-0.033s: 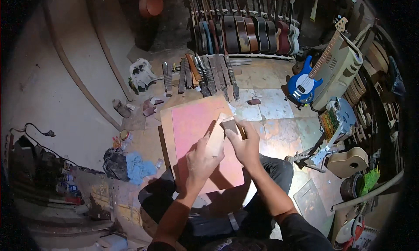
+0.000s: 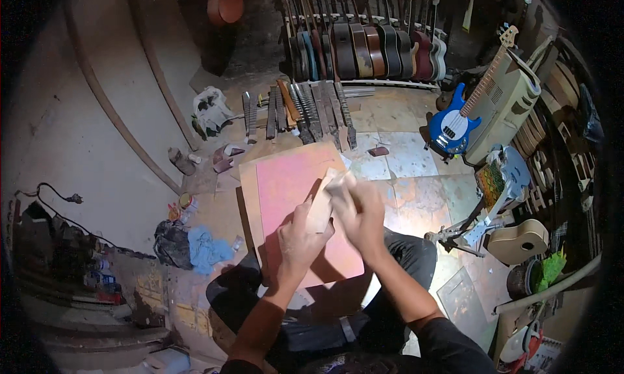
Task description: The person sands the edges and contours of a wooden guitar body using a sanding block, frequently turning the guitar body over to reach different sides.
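My left hand (image 2: 299, 240) is closed around a pale, narrow piece of wood (image 2: 320, 211), held tilted above my lap. My right hand (image 2: 364, 221) grips a small dark block (image 2: 336, 187), which looks like a sanding block, against the wood's upper end. Motion smears the block and the fingers on it, so its exact outline is unclear. Beneath both hands lies a flat board with a pink face (image 2: 283, 179) and a tan border, resting across my legs. The hands' shadows fall on its surface.
Loose guitar necks (image 2: 318, 110) lie on the tiled floor ahead, before a rack of guitars (image 2: 364, 52). A blue bass guitar (image 2: 452, 127) leans at the right. Nearby is an unfinished guitar body (image 2: 517, 242). A blue cloth (image 2: 208, 249) and black bag (image 2: 174, 242) lie left.
My right hand has shifted slightly, and the dark block has turned and blurred against the wood's upper end. The left hand and the board stay in place.
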A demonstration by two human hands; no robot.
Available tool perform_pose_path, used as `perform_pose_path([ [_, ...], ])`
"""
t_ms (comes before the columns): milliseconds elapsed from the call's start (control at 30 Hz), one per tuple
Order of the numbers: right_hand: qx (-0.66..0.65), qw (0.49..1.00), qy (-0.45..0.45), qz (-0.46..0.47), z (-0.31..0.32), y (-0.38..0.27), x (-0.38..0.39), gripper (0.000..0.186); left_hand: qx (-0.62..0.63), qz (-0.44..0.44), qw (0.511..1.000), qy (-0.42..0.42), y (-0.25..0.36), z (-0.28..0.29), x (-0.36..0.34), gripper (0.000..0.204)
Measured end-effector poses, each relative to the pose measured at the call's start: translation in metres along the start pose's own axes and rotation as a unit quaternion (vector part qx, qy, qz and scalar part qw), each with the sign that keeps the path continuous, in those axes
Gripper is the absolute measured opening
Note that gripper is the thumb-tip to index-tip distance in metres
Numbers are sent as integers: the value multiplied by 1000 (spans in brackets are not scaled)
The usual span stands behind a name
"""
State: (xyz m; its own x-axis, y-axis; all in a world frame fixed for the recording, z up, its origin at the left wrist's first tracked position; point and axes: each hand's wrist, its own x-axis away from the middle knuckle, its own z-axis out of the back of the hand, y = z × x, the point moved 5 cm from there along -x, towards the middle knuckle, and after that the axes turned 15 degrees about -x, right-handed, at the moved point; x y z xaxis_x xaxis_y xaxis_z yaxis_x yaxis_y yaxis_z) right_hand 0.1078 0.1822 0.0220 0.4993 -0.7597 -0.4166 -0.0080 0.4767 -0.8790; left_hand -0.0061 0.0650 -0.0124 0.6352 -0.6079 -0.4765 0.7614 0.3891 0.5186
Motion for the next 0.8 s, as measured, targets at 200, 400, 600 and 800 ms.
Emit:
perform_pose_path([
  [200, 10, 998, -6, 58, -2, 12, -2, 44, 21, 8, 1000, -15, -2, 8, 5, 39],
  [400, 32, 973, -69, 219, -22, -40, 50, 41, 105, 75, 990, -64, -31, 4, 9, 46],
  [600, 60, 982, -20, 178, -18, -32, 34, 36, 98, 47, 994, -27, -19, 4, 1, 40],
  [800, -33, 999, 34, 14, 4, 14, -11, 32, 37, -6, 999, 0, 4, 6, 7, 28],
])
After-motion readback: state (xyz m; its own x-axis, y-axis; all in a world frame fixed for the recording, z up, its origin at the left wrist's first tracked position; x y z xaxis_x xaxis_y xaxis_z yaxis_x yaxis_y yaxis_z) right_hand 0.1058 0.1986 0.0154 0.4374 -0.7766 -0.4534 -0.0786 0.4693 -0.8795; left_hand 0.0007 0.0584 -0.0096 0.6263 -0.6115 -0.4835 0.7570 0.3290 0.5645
